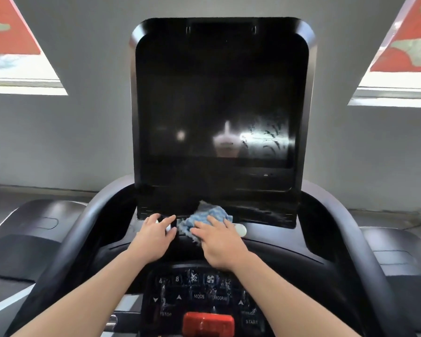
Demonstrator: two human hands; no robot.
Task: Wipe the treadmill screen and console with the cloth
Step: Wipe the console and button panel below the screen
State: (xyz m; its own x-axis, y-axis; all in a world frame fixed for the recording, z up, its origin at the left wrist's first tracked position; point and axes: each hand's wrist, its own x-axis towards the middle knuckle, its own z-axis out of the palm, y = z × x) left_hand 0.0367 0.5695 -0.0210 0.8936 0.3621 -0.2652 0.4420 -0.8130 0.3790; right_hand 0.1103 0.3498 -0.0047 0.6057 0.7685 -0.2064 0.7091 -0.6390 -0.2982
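Note:
The treadmill's big black screen (219, 105) stands upright ahead of me, with wet smears at its lower right. Below it the dark console (277, 254) slopes toward me. A crumpled light blue cloth (212, 215) lies on the console ledge just under the screen's bottom edge. My right hand (220, 242) presses flat on the cloth, fingers straight and spread. My left hand (153, 237) rests flat on the ledge just left of the cloth, fingers extended, holding nothing.
A button panel (197, 295) with droplets on it sits near me, with a red stop key (208, 323) at its bottom. Curved handrails (66, 239) flank the console. A small white object (241, 230) lies right of the cloth. Grey wall and windows are behind.

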